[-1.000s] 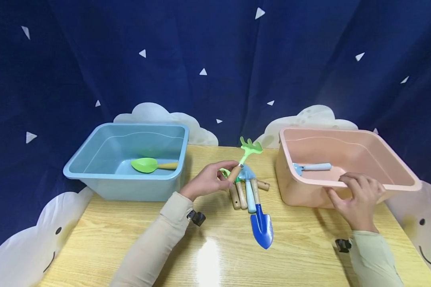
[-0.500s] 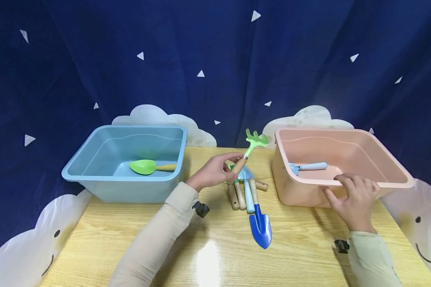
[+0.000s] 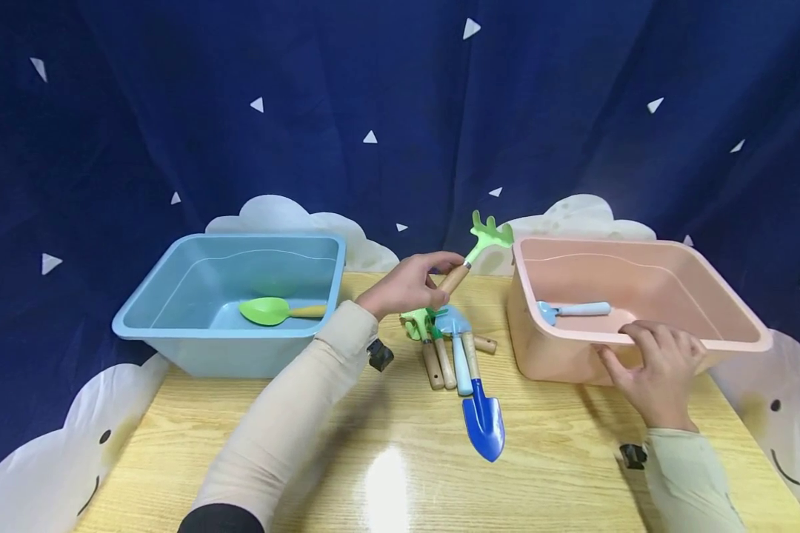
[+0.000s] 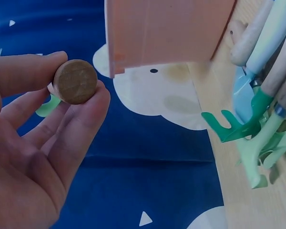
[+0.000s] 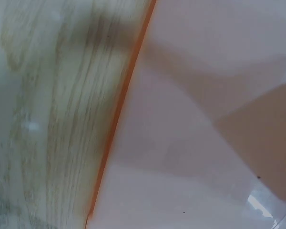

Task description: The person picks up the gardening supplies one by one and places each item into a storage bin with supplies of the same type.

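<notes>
My left hand (image 3: 410,285) pinches the wooden handle of a light green hand rake (image 3: 490,235), tines up, above the pile of tools. In the left wrist view the round handle end (image 4: 76,82) shows between thumb and fingers. Beneath it lie another light green rake (image 3: 418,324), a dark green rake (image 4: 243,121), a light blue tool (image 3: 461,355) and a blue trowel (image 3: 484,426) with a wooden handle. My right hand (image 3: 663,370) grips the front rim of the pink bin (image 3: 527,355), fingers over it and thumb outside. A light blue tool (image 3: 583,309) lies inside.
On the left stands a blue bin (image 3: 240,355) holding a green trowel (image 3: 267,311) with a yellowish handle. Both bins rest on the wooden table (image 3: 320,444). Behind hangs a dark blue curtain (image 3: 320,66). Another wooden handle (image 3: 485,344) pokes out of the pile.
My left hand has lifted the light green rake up and to the right, away from the pile. The right hand stays at the pink bin's rim.
</notes>
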A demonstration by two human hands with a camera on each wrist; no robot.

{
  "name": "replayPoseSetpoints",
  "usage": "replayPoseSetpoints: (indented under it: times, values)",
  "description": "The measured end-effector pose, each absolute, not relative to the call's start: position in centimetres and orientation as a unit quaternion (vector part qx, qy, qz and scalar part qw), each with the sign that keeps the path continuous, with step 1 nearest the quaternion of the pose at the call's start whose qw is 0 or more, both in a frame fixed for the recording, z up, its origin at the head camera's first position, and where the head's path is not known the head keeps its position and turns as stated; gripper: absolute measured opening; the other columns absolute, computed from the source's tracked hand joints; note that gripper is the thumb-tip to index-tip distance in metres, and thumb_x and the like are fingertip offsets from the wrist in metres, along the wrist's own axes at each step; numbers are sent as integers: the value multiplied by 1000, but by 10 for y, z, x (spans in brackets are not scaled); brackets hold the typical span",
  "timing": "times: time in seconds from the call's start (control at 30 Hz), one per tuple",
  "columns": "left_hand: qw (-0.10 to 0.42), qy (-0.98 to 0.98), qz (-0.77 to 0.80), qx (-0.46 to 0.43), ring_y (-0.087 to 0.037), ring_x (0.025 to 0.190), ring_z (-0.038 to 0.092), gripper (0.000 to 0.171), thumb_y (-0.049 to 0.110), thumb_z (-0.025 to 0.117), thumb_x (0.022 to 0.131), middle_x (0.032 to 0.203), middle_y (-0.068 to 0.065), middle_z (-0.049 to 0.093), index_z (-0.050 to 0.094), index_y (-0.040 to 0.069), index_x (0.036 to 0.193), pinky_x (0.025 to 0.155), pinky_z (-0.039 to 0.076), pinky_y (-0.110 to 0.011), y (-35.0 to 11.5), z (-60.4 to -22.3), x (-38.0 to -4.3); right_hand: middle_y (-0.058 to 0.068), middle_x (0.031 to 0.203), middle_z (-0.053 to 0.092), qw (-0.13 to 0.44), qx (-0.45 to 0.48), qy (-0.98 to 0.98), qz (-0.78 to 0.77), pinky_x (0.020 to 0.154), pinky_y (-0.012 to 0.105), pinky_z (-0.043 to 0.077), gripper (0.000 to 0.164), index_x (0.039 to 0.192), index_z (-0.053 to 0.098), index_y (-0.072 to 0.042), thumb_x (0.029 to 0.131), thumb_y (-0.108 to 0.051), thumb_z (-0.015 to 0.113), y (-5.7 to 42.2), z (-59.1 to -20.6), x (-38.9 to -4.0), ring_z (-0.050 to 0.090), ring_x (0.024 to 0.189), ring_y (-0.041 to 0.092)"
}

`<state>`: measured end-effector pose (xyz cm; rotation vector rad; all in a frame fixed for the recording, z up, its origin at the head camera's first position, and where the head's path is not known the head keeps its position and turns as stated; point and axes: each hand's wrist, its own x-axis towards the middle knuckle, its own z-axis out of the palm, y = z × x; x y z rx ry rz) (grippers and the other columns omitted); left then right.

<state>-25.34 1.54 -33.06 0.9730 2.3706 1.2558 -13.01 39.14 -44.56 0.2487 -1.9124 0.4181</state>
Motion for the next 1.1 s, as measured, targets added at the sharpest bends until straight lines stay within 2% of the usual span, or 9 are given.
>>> replayPoseSetpoints:
  times: [0.17, 0.27, 0.4, 0.7, 0.87, 0.97, 1.03, 1.1]
  values:
    - [139, 826, 426, 342, -22, 92, 72, 64, -1, 64, 87, 132, -10, 58, 49, 20, 145, 73, 58, -27, 19, -326, -259, 24, 94, 67, 554, 83, -811, 169, 104, 65, 23, 69, 91, 72, 1, 80, -66, 64, 385, -445, -131, 53, 96, 50]
    - [135, 826, 423, 346, -22, 89, 72, 63, -2, 65, 86, 129, -10, 60, 51, 19, 144, 72, 58, -26, 22, -323, -262, 25, 94, 67, 563, 81, -803, 176, 111, 62, 20, 69, 93, 73, 0, 80, -67, 65, 380, -445, -133, 54, 97, 49]
    - [129, 827, 424, 345, -19, 83, 70, 63, -3, 66, 85, 129, -10, 61, 53, 20, 142, 70, 58, -26, 27, -322, -265, 25, 92, 67, 566, 89, -798, 186, 112, 56, 22, 68, 92, 74, 0, 80, -67, 66, 379, -447, -138, 54, 95, 48]
    - [138, 797, 472, 352, -19, 80, 71, 64, -5, 65, 85, 128, -9, 61, 54, 21, 142, 72, 60, -31, 61, -326, -261, 24, 90, 66, 562, 91, -799, 192, 110, 55, 20, 68, 87, 71, 1, 80, -66, 66, 383, -451, -138, 50, 90, 49]
    - [118, 781, 484, 377, -16, 79, 69, 64, -7, 65, 84, 128, -12, 63, 54, 17, 142, 67, 58, -22, 90, -323, -256, 24, 90, 66, 564, 90, -798, 191, 108, 54, 22, 70, 85, 71, 2, 80, -67, 66, 385, -449, -136, 51, 88, 48]
    - [100, 778, 470, 405, -7, 88, 64, 63, -4, 67, 83, 127, -9, 65, 55, 17, 141, 70, 56, -16, 108, -322, -253, 24, 91, 66, 561, 86, -802, 185, 109, 54, 22, 71, 85, 71, 2, 80, -69, 65, 388, -448, -131, 51, 89, 48]
    - [86, 781, 458, 416, -6, 87, 63, 61, -1, 69, 83, 126, -7, 66, 56, 17, 140, 71, 54, -13, 117, -320, -251, 24, 92, 66, 554, 87, -808, 181, 106, 56, 23, 71, 87, 71, 1, 81, -69, 64, 389, -447, -129, 51, 89, 48]
    - [78, 787, 447, 418, -3, 93, 61, 61, 0, 71, 82, 126, -4, 67, 57, 17, 139, 74, 51, -11, 123, -318, -250, 23, 93, 66, 540, 91, -818, 175, 102, 60, 25, 71, 88, 71, 1, 82, -69, 63, 391, -445, -128, 50, 89, 49]
